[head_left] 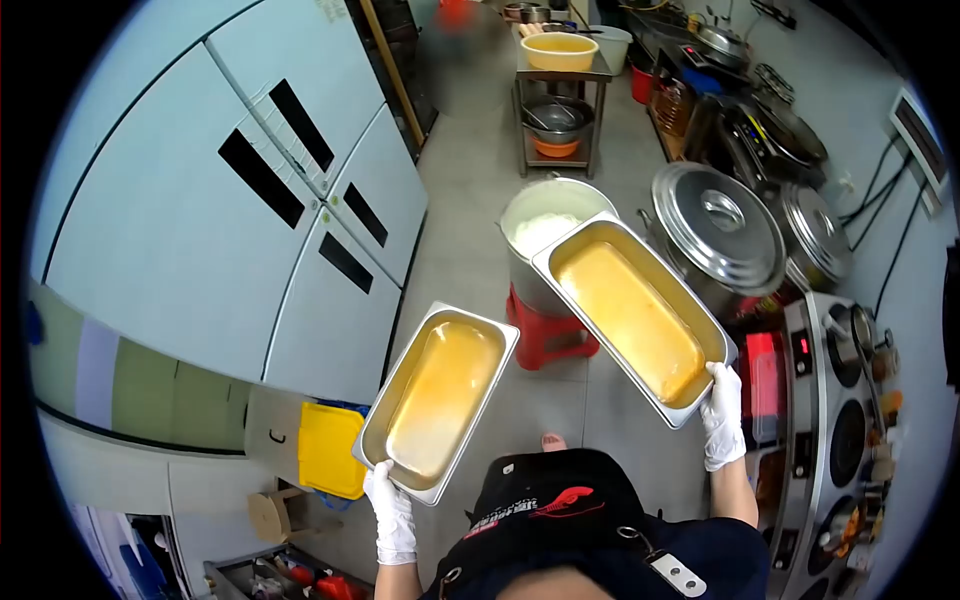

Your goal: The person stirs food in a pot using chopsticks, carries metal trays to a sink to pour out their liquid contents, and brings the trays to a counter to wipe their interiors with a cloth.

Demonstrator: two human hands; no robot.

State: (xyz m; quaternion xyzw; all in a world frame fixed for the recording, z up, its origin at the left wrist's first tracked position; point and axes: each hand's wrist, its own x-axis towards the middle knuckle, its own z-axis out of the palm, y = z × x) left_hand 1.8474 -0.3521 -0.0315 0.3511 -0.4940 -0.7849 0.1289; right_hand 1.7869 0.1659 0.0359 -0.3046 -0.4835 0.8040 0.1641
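My left hand (391,508), in a white glove, is closed on the near end of a rectangular stainless steel food pan (478,317). A shiny yellow layer (445,400) covers its bottom; I cannot tell if it is liquid or set. Likewise gloved in white, my right hand (722,418) grips the near right corner of another steel food pan (672,283), also with a yellow layer (632,315) inside. Both pans are held up in front of me, apart from each other. The right pan partly covers a large pot (518,205) with something white in it.
A red stool (535,345) stands under the pot. Lidded steel pots (718,225) and a stove (825,420) line the right side. White cabinets (185,230) fill the left, near a yellow-lidded bin (330,450). A steel cart (560,170) holds basins ahead.
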